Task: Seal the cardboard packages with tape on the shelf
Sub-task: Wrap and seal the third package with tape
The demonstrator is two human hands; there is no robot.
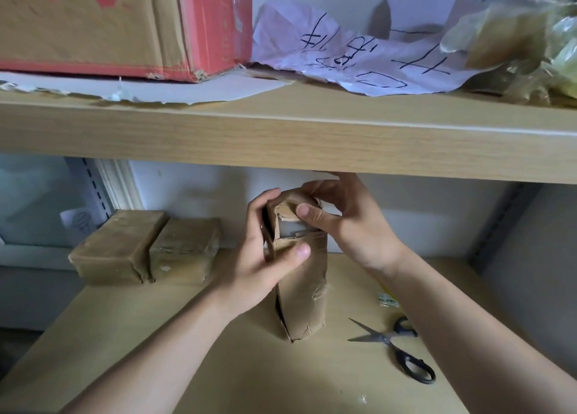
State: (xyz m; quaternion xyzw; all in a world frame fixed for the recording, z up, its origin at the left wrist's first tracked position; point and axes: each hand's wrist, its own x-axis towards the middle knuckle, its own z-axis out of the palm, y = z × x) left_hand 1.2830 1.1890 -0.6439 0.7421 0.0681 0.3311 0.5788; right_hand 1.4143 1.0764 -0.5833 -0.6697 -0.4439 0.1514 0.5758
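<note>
While the left hand [265,257] grips the upright cardboard package [301,288], right hand [337,223] fingers [307,210] pinch its torn top flap. Sealing is underway; next, press tape flat.

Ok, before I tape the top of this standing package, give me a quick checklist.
1. Tall brown cardboard package upright on the wooden shelf: ok.
2. Left hand steadying its side: ok.
3. Right hand holding the top flap down: ok.
4. Top closed: not ok, a white gap shows under the torn flap.
5. Black-handled scissors lying open near the right arm: ok.
6. Tape roll at hand: cannot tell, none visible on this shelf.
</note>
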